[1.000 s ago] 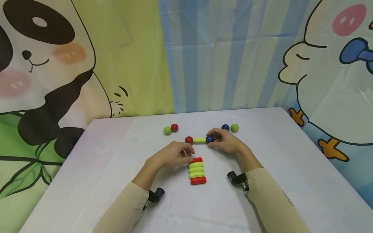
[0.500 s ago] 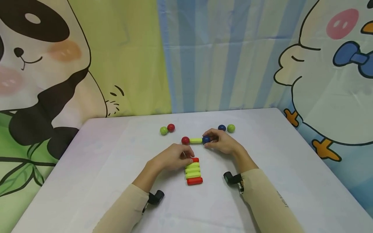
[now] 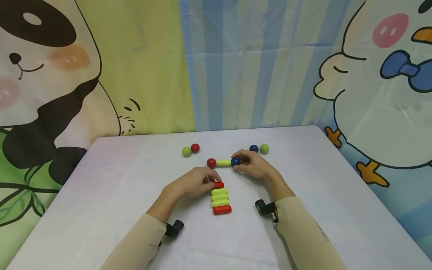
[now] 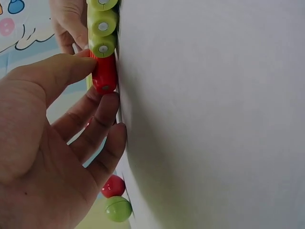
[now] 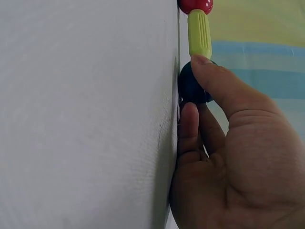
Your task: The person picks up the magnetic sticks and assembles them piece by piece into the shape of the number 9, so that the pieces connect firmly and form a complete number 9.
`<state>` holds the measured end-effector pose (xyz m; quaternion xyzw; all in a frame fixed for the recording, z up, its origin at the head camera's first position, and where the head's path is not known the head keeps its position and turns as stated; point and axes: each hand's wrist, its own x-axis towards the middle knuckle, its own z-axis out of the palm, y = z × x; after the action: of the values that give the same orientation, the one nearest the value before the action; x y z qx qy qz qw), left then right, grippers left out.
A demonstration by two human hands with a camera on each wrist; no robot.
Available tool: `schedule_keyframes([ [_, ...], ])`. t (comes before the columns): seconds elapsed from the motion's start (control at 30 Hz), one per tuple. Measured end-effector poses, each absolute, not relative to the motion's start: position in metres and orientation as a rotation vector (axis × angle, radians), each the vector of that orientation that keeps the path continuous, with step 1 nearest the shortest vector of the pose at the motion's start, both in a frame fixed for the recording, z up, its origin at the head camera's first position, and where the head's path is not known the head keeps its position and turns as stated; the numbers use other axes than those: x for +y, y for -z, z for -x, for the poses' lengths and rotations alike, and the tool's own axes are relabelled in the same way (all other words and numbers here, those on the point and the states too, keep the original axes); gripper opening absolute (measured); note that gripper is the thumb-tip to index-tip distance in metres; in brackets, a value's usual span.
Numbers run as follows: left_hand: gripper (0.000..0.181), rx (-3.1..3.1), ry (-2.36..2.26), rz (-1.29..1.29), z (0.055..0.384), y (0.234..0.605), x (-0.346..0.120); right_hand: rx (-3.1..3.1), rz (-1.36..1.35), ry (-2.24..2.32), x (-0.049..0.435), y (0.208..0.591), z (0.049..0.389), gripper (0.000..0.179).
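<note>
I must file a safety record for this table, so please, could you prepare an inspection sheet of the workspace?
Surface: white tabletop, faint creases.
Pieces, row: far red rod, three yellow-green rods, near red rod, side by side.
Pieces, line: front red ball, single yellow-green rod, front blue ball.
Pieces, back left: green ball beside rear red ball.
Pieces, back right: rear blue ball beside second green ball.
Clutter: nothing seen.
Left grip: pinches the far red rod.
Right grip: holds the front blue ball.
Wrists: one dark camera on each.
Cables: nothing seen.
Surroundings: cartoon-printed backdrop behind the table.
</note>
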<state>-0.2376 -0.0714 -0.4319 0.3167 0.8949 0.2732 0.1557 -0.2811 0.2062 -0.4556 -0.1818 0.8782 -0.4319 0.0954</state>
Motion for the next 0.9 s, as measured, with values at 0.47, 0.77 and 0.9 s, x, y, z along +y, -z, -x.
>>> schedule_keyframes([
  [0.47,0.022,2.659,-0.690,-0.900,0.2343,0.4297,-0.0690,2.616,0.493,1.261,0.2055,0.4548,0.2799,0.042],
  [0.77,0.022,2.719,-0.737,-0.663,0.2381,0.4294,-0.0741,2.628,0.465,1.255,0.2059,0.4566,0.2799,0.040],
  [0.9,0.024,2.718,-0.816,-0.531,0.2409,0.4291,-0.0738,2.626,0.460,1.259,0.2040,0.4565,0.2798,0.041],
])
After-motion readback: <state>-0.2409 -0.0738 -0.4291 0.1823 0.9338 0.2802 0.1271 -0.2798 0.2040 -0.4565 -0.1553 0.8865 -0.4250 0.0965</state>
